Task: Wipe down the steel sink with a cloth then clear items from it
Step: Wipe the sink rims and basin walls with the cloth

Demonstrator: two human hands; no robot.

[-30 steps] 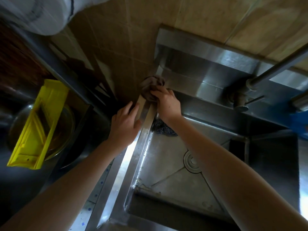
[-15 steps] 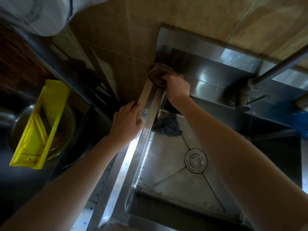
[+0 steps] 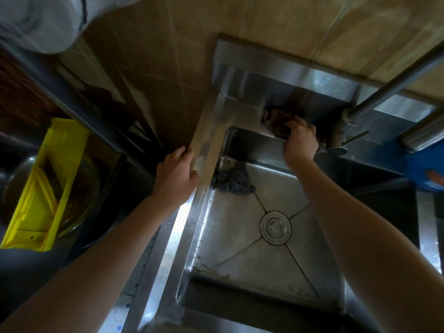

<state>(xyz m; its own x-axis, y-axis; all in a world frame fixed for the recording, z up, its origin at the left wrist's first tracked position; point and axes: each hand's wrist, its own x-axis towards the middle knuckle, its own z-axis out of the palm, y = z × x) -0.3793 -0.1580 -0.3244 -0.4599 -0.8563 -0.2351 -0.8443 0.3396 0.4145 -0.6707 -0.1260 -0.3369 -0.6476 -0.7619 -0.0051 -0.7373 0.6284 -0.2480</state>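
Two bare forearms reach forward from the bottom of the view. The left hand (image 3: 176, 175) lies palm down, fingers straight, touching the sink (image 3: 206, 131) rim. The right hand (image 3: 299, 144) is stretched farther out, knuckles up, its grip curled round a dark cloth (image 3: 276, 118).

At the left, a yellow plastic tray (image 3: 45, 188) lies tilted across the top of a clear glass bowl (image 3: 84, 203), with a dark metal ledge (image 3: 72, 102) running diagonally behind them and dark wood beyond it. A beige tiled wall (image 3: 264, 32) fills the upper middle, and a white, blurred object (image 3: 36, 20) sits in the top left corner, too smeared to identify. From the upper right a steel pipe (image 3: 396, 80) slants down to a round fitting (image 3: 348, 115), a second steel bar (image 3: 425, 133) shows near the right edge, and just below it lies a blue object (image 3: 422, 164), cut off by the frame.
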